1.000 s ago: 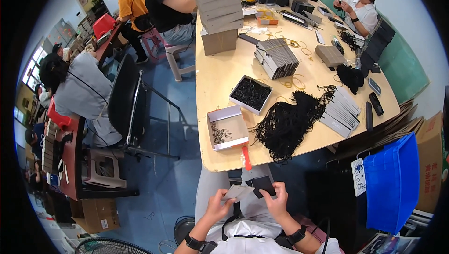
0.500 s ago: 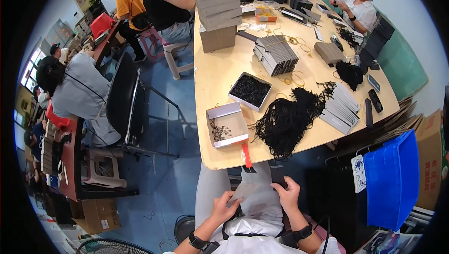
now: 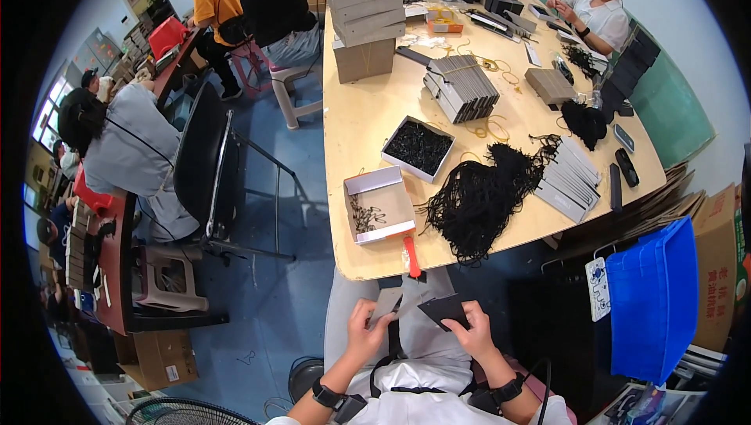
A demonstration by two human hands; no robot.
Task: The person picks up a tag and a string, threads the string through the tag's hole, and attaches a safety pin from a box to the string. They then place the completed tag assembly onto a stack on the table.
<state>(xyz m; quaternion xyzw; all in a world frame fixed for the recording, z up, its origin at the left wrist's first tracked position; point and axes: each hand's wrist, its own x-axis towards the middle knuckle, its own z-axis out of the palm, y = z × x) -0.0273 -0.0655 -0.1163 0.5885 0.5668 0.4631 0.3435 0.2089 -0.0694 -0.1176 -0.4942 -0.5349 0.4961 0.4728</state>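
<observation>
Over my lap, my left hand (image 3: 368,333) is closed on a thin grey card (image 3: 386,300), pinched at its lower edge and tilted upward. To its right, my right hand (image 3: 472,333) grips a flat black card (image 3: 444,311) between thumb and fingers. The two cards are close together but apart. Just ahead of them, a red-handled tool (image 3: 411,257) sits at the table's near edge. Beyond it stand an open box of small wire-like loops (image 3: 368,217) and a box full of small black pieces (image 3: 418,148).
A heap of black cords (image 3: 479,202) lies beside a fan of grey strips (image 3: 569,182) on the table (image 3: 356,127). Farther back are a banded stack of grey cards (image 3: 461,88) and a tall box stack (image 3: 364,18). A blue bin (image 3: 653,300) stands right. Co-workers sit around.
My right hand has moved slightly inward and turned the black card so its broad face shows. The grey card in my left hand has swung more upright.
</observation>
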